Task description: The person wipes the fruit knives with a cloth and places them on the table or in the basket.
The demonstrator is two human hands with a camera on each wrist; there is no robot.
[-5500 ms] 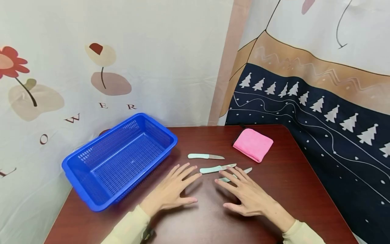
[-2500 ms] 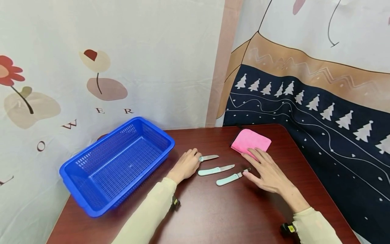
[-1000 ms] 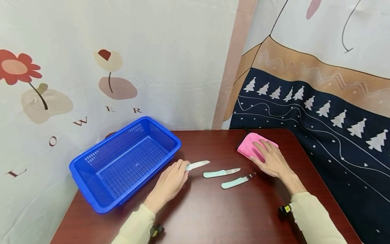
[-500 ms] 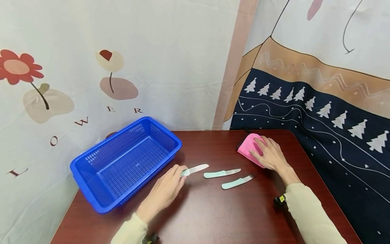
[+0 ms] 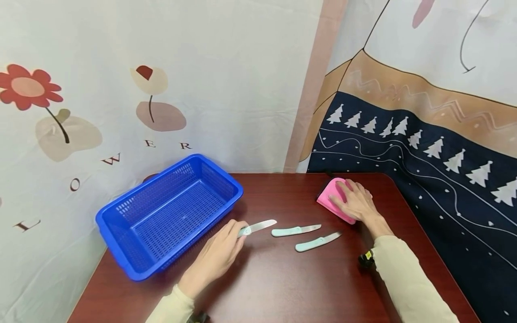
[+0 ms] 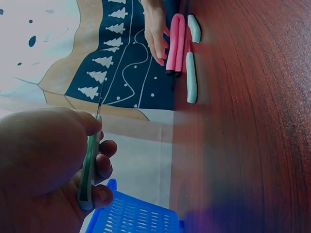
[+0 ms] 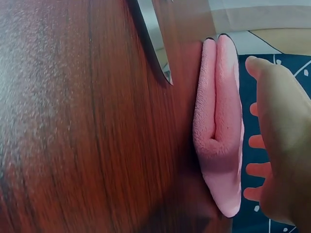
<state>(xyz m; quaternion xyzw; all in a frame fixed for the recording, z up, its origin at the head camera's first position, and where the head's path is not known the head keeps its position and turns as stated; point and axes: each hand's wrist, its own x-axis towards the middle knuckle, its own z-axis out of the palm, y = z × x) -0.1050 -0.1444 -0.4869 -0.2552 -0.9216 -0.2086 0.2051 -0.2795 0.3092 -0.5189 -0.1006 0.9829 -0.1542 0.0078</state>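
Observation:
My left hand (image 5: 218, 253) grips a fruit knife (image 5: 262, 225) by its mint-green handle, with the blade pointing right. In the left wrist view, the curled fingers and thumb wrap that knife's handle (image 6: 88, 174), held above the table. Spread over a folded pink cloth (image 5: 325, 200) is my right hand (image 5: 356, 205). Its fingers look straight and apart beside the cloth's upper face in the right wrist view. Two similar knives lie on the table between the hands: one farther back (image 5: 286, 232) and a nearer knife (image 5: 310, 245), both with blades pointing right.
A blue perforated plastic basket (image 5: 232, 196) stands to the left, near the left hand. The dark red wooden table (image 5: 282, 287) ends at printed curtains (image 5: 234, 89) behind and on the right.
My left hand has picked up the farthest knife and drawn it back toward the basket. The right hand has moved from near the knives onto the pink cloth.

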